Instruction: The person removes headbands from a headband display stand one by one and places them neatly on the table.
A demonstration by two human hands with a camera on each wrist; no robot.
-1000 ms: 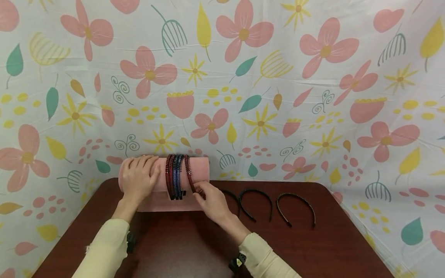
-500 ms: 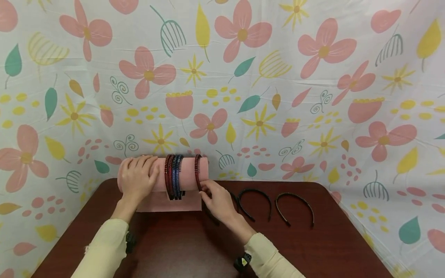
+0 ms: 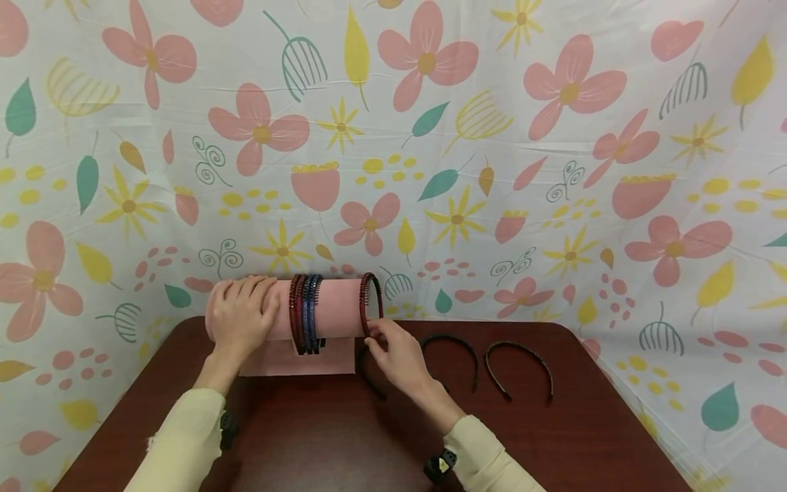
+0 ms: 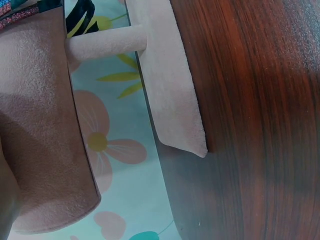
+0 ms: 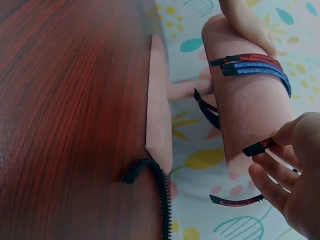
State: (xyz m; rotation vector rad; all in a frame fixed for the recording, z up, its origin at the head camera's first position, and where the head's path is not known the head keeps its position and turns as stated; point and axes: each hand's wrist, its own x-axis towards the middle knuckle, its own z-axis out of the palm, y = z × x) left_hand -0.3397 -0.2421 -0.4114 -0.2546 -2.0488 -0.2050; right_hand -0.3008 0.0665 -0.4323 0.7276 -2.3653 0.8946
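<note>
The right hand (image 3: 402, 355) pinches one end of a dark-red headband (image 3: 363, 304) between thumb and fingers, just ahead and to its left, at the near end of the pink roll (image 3: 338, 307). The left hand (image 3: 244, 307) lies over the roll's other end, its fingers relaxed on top. Between the hands, red headbands (image 3: 298, 314) and blue headbands (image 3: 311, 314) sit close together around the roll. A black headband (image 3: 371, 385) lies on the table just left of the right hand, partly covered by it; beyond its right side lie a second black headband (image 3: 450, 335), also partly covered, and a patterned dark headband (image 3: 520, 344).

The left hand's fingertips are out of sight, and whether the dark-red headband fully clears the roll is hard to tell. The table (image 3: 295, 437) spreads between the forearms; its back edge meets the flowered cloth (image 3: 393, 150) beyond both hands.
</note>
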